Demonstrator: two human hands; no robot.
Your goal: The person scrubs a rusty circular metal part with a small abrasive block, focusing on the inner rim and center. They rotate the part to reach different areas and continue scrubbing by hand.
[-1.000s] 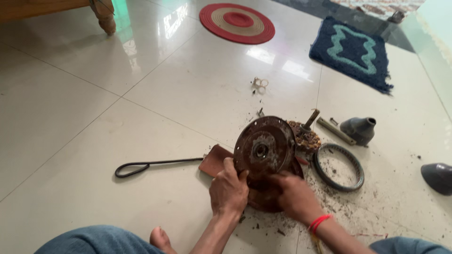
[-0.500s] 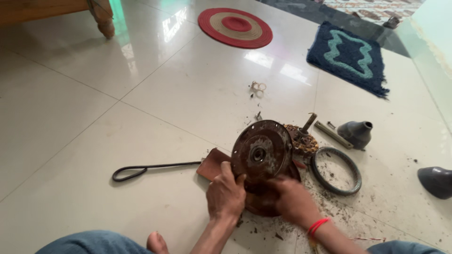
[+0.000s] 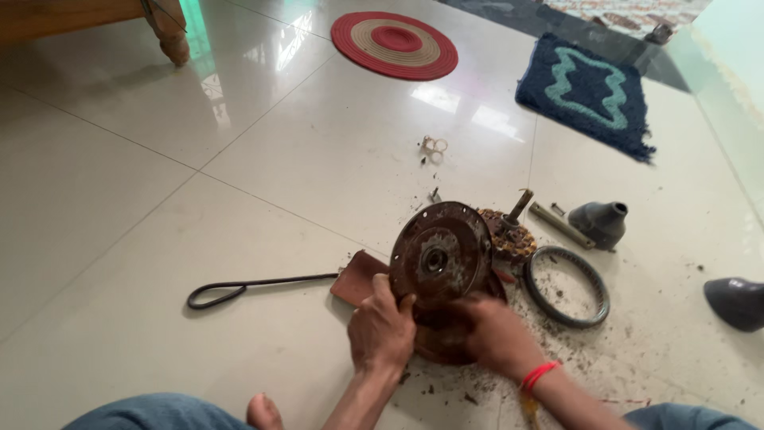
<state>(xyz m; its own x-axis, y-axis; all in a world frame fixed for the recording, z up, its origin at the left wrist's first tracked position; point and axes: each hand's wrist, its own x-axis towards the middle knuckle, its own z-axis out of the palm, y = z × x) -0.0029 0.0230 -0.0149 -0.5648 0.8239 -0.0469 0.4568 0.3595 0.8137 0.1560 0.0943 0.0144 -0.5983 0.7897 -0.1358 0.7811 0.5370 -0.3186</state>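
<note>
- Head view looks down at a tiled floor [image 3: 119, 199] where a person sits with a rusty motor disc [image 3: 440, 256] tilted up on edge in front of them
- Left hand [image 3: 382, 328] is closed on the disc's lower left rim, thumb up against its face
- Right hand [image 3: 497, 334] grips the lower right of the disc, fingers curled round it where it meets a second rusty part underneath; a red band sits on that wrist
- Since a second ago the disc has stayed tilted between both hands, face turned a little more to the left; both grips look unchanged, so the work on it seems to be going on without a break
- Just right of the disc lie a wound core with a shaft [image 3: 509, 231] and a grey ring [image 3: 567, 287], the ring amid rust crumbs
- Farther right, a grey cone cover [image 3: 601, 223] and a metal bar [image 3: 561, 225]
- Left of the disc, a flat tool with a looped wire handle [image 3: 263, 285] lies on the floor
- Far off, a round red mat [image 3: 394, 44] and a blue rug [image 3: 589, 91]
</note>
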